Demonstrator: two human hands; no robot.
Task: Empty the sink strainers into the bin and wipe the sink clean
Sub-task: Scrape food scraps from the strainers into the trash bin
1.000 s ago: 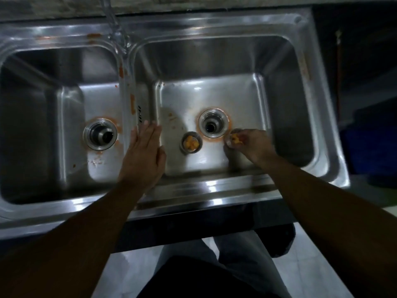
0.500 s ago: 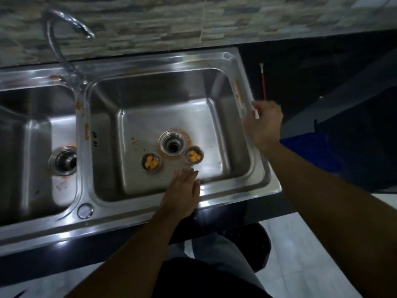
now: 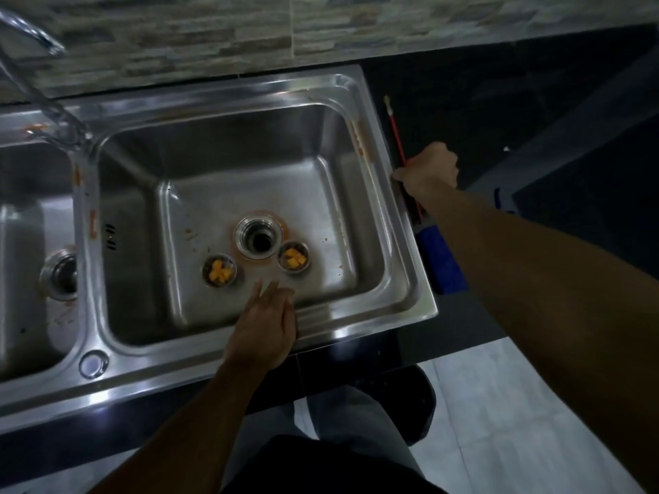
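Two small round strainers hold orange food scraps on the floor of the right basin (image 3: 199, 194). The left strainer (image 3: 218, 270) and the right strainer (image 3: 293, 257) sit on either side of the open drain (image 3: 258, 238). My left hand (image 3: 265, 326) rests flat on the basin's front rim, fingers straight, just short of the strainers. On the dark counter at the sink's right edge, my right hand (image 3: 428, 169) is curled over a thin red stick (image 3: 395, 127). Orange smears mark the basin floor and rims.
The left basin with its own drain (image 3: 59, 276) lies at the left edge. A curved tap (image 3: 39, 83) rises at the back left. Something blue (image 3: 442, 258) sits low beside the counter's right end. Light floor tiles (image 3: 499, 404) lie below.
My right hand let go of the right strainer, left the basin and went to the red stick on the counter. My left hand moved from the divider to the right basin's front rim.
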